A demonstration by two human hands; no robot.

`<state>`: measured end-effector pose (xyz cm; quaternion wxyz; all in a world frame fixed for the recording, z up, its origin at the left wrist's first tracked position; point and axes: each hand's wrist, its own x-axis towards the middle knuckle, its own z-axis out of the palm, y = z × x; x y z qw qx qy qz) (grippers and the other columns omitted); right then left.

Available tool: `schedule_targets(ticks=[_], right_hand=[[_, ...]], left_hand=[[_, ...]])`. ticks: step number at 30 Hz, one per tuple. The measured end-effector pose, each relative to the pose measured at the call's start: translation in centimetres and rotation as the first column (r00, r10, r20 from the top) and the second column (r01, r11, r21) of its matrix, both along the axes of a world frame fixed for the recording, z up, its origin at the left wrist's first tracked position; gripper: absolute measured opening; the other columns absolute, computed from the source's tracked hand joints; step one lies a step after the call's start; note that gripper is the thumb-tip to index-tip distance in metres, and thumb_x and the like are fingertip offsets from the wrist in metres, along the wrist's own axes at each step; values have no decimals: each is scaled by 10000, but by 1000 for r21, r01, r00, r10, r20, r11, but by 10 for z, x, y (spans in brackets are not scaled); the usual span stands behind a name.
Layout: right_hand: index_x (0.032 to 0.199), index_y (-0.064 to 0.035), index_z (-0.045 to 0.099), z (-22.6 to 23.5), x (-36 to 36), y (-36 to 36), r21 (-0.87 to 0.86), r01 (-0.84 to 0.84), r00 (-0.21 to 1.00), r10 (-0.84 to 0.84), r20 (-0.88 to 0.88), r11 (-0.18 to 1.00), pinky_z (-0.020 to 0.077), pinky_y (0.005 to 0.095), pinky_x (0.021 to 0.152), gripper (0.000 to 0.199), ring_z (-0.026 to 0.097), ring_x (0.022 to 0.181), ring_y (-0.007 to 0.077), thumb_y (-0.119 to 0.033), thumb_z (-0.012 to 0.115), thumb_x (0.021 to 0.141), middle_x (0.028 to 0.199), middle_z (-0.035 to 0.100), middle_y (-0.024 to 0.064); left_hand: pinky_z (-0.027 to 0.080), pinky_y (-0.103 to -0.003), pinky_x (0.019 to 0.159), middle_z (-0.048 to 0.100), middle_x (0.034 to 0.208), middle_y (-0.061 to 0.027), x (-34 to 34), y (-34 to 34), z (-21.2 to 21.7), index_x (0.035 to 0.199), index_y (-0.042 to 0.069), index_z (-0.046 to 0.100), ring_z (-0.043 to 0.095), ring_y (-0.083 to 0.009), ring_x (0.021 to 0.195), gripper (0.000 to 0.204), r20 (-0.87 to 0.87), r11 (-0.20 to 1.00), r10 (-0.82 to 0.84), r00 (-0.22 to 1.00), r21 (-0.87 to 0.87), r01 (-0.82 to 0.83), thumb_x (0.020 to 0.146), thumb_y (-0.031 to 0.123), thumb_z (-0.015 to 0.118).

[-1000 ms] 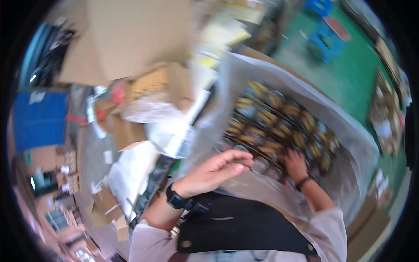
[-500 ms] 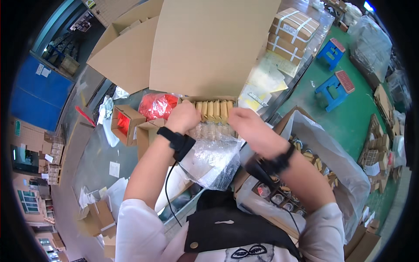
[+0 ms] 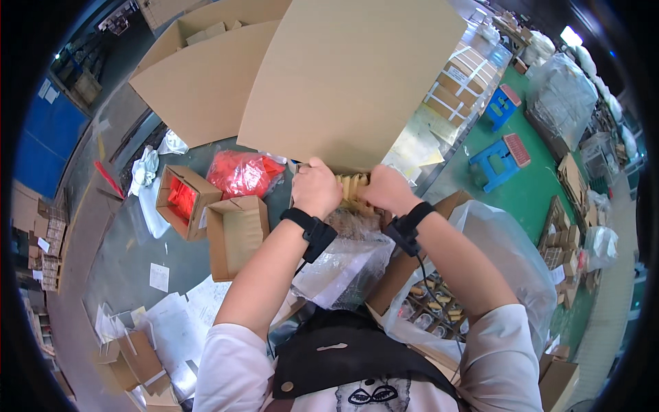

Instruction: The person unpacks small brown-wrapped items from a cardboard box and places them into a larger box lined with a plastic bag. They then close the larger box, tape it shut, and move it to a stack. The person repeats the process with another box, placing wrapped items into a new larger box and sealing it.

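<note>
Landmark: one raised cardboard flap (image 3: 350, 82), tall and plain brown; all places below are taken from it.
Tan packets (image 3: 353, 191): a short row at the near foot of the raised flap, between the two hands; exact count hidden by the fingers.
Left hand (image 3: 318, 191): one, at the left end of the row below the flap; fingers curled; cannot tell whether its grip is clamped on a packet.
Right hand (image 3: 388, 190): one, at the right end of the row; fingers bent against the packets; cannot tell whether its grip is clamped.
Wrist devices: two, black, one per wrist, each with a cable.
Bubble wrap (image 3: 347, 268): clear, crumpled, on the near side of the flap, below the hands.
Small cartons: two, open, left of and nearer than the flap; one holds red material (image 3: 181, 199), the other (image 3: 237, 233) stands just beside it.
Red bag (image 3: 244, 173): one, clear plastic over red contents, just left of the flap's foot.
Lined box (image 3: 522, 237): one, plastic-lined and divided, right of and nearer than the flap; its contents are partly hidden, not countable.
Stools: two, blue with reddish tops, right of the flap.
Labels: one white label on the strapped cartons (image 3: 458, 82) right of the flap; one printed sheet (image 3: 159, 277) on the desk to its left; print too small to read.
</note>
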<state>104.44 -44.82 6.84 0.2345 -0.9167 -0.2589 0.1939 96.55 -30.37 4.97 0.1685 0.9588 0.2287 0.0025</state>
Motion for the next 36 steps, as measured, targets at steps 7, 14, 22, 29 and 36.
schedule_targets(ticks=[7,14,22,29,36], right_hand=[[1003,61,540,-22,-46,27,204,260,965,-260,-24,944,503,460,836,333,613,973,415,-153,660,779,991,637,266],[1083,23,564,-17,-39,20,446,516,774,-175,-609,731,515,327,736,322,650,849,212,-49,655,782,953,665,125],[1156,-8,542,-9,-76,20,767,386,854,114,-507,513,464,271,779,314,576,903,131,34,564,846,1037,588,27],[1232,60,479,109,-68,27,530,-287,944,329,16,798,456,298,876,410,576,1016,178,-147,591,896,1120,599,132],[1270,72,482,150,-90,-78,739,24,915,283,-287,673,471,262,756,409,550,875,100,-94,560,904,939,607,54]], left_hand=[[503,-438,851,602,1024,-295,-8,11,13,1076,-83,417,616,-413,975,574,41,981,-19,999,-190,26,748,294,700],[486,-408,894,596,1111,-299,-9,15,19,1182,-114,392,592,-403,1062,713,88,888,138,987,-452,-84,716,328,702],[490,-292,848,578,1125,-87,-33,21,16,1252,41,491,579,-154,1009,396,213,150,164,963,-970,189,901,200,581],[496,-384,912,563,1228,-84,-71,-4,58,1306,107,452,578,-198,1103,420,116,-560,388,914,-758,334,964,344,508],[542,-327,790,629,1140,-7,-78,-91,99,1229,152,535,626,-150,1011,424,130,-456,318,939,-847,272,947,465,486]])
